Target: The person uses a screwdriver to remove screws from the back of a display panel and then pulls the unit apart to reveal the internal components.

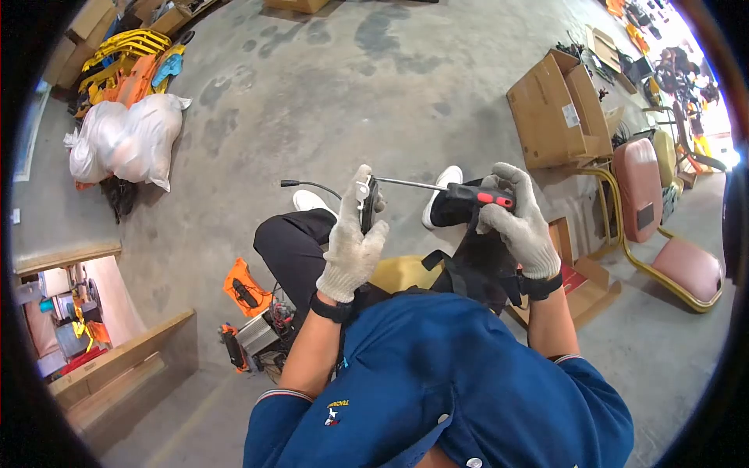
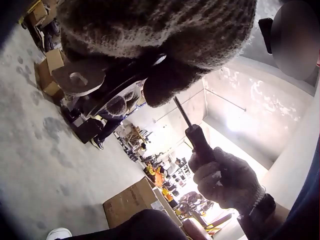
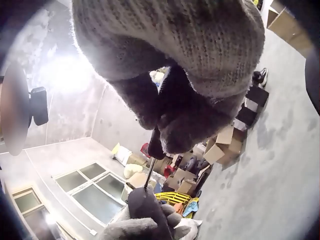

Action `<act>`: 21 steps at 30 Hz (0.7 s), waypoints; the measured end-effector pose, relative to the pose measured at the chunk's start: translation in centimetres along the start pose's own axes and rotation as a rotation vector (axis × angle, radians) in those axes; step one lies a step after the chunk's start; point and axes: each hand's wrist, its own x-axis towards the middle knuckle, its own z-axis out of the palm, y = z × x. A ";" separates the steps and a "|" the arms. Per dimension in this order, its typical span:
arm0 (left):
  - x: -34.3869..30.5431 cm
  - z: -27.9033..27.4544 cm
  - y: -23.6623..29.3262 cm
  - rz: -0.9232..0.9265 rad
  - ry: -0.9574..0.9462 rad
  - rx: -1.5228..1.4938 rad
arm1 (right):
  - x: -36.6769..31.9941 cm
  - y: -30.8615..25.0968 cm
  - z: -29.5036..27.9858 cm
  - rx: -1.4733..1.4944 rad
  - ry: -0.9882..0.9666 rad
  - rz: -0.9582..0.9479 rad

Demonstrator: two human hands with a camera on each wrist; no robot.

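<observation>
Both hands wear knitted work gloves. My left hand (image 1: 353, 248) grips a small black part (image 1: 368, 209) with a metal plate on it, held upright in front of the body. A thin black cable (image 1: 316, 186) with a plug end sticks out to the left of it. My right hand (image 1: 527, 232) holds a screwdriver (image 1: 476, 195) by its black and red handle, the shaft pointing left. The screwdriver's tip meets the upper end of the black part. In the right wrist view the shaft (image 3: 150, 172) runs to the dark part (image 3: 146, 207) between the left fingers.
Orange and grey equipment (image 1: 253, 335) lies on the floor at the left. Cardboard boxes (image 1: 550, 117) and a pink chair (image 1: 683, 269) stand at the right. White bags (image 1: 133, 140) sit at the far left, above a wooden-edged opening (image 1: 125, 355). A person (image 2: 107, 125) appears in the background.
</observation>
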 end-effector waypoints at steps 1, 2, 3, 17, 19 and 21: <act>0.0 0.0 0.0 0.018 0.001 -0.003 | -0.1 -0.2 0.0 0.021 0.006 0.014; -0.1 0.0 0.1 0.020 0.001 -0.002 | -0.1 -0.2 0.0 0.043 0.012 0.027; -0.1 0.0 0.5 -0.002 0.002 0.002 | 0.1 -0.2 -0.3 0.044 0.012 0.025; -0.3 0.1 0.4 0.018 0.006 -0.029 | 0.1 0.6 -0.2 -0.007 0.019 -0.017; -0.5 0.2 0.3 -0.014 0.009 -0.039 | -0.2 -0.2 0.0 0.018 0.015 0.021; -0.5 0.2 0.2 -0.011 0.006 -0.017 | 0.0 0.0 -0.4 0.041 0.012 0.058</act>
